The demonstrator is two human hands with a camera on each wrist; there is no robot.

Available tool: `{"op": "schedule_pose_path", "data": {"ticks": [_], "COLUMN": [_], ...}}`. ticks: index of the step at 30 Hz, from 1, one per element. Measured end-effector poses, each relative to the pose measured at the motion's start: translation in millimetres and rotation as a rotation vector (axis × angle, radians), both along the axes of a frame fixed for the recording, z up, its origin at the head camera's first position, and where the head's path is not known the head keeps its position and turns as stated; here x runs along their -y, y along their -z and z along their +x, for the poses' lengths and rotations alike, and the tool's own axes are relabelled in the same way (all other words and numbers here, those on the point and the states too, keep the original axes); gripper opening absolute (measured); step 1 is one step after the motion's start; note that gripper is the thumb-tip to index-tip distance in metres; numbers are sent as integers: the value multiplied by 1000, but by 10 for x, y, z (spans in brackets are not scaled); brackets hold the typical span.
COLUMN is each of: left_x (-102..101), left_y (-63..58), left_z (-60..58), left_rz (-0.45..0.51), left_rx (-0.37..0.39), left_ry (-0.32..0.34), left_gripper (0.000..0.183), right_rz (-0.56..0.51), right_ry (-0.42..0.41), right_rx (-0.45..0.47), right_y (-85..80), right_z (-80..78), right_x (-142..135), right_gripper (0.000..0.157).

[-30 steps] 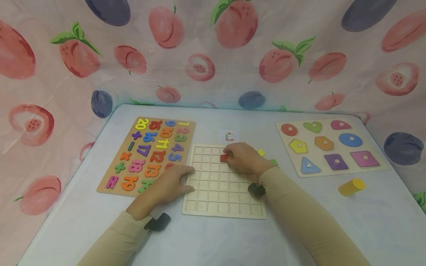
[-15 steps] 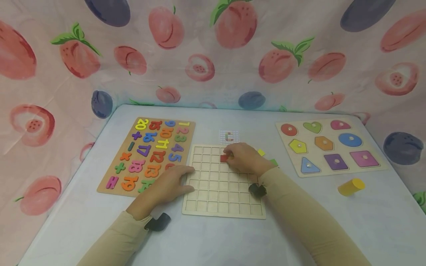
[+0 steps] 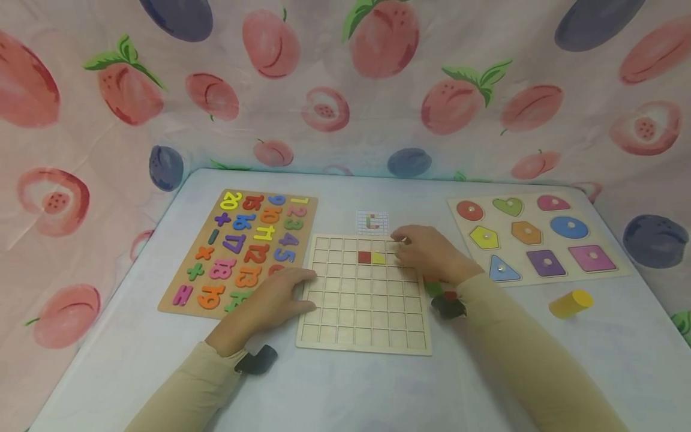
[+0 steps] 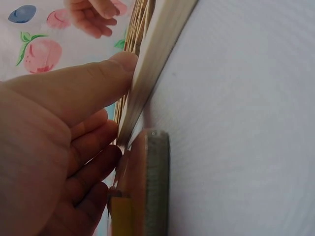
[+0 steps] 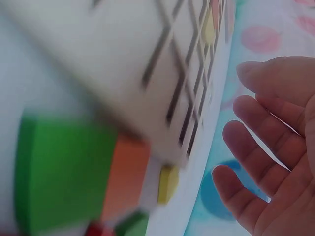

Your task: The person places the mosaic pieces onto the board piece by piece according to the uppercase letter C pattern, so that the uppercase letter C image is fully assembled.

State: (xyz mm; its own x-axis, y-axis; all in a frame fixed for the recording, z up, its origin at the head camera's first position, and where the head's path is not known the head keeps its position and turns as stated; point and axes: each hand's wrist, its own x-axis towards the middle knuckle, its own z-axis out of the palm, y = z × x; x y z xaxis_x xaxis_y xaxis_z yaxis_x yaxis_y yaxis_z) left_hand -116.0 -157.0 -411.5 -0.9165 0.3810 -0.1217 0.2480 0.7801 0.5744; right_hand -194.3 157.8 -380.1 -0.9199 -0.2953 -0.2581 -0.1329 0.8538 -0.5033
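Note:
A pale wooden grid board (image 3: 360, 327) lies in the middle of the table. A red square piece (image 3: 364, 257) and a yellow piece (image 3: 379, 259) sit side by side in its second row. My right hand (image 3: 418, 249) hovers over the board's far right corner, fingers relaxed and holding nothing; the right wrist view shows the right hand (image 5: 266, 147) with its palm bare. My left hand (image 3: 281, 294) rests on the table, with its thumb (image 4: 93, 81) pressed against the board's left edge (image 4: 157, 49). A small pattern card (image 3: 372, 222) lies just beyond the board.
A number puzzle board (image 3: 237, 252) lies at the left, touching my left hand. A shape puzzle board (image 3: 534, 237) lies at the right, a yellow cylinder (image 3: 570, 303) in front of it. Loose green (image 3: 433, 288) and red (image 3: 450, 295) pieces sit under my right wrist.
My right hand has let go of the pieces and moved right, off the red square. The red and yellow pieces now lie uncovered in the grid. The left hand has not moved.

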Motion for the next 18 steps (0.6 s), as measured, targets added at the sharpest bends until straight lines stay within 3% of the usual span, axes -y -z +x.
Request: {"op": "schedule_pose_path", "data": {"ticks": [3, 9, 18], "left_x": [-2, 0, -2], "left_y": [-7, -8, -18], "left_z": [-1, 0, 7], "left_rz": [-5, -3, 6], "left_rx": [1, 4, 0], "left_ry": [-1, -3, 0], "left_gripper": [59, 58, 58], "right_rz": [-8, 24, -20], "right_ry": [52, 74, 50], "right_rx": [24, 7, -43], "right_y": [-8, 47, 126], "right_z": [8, 6, 1], "right_x": [-122, -341, -563], "right_gripper": [44, 46, 45]}}
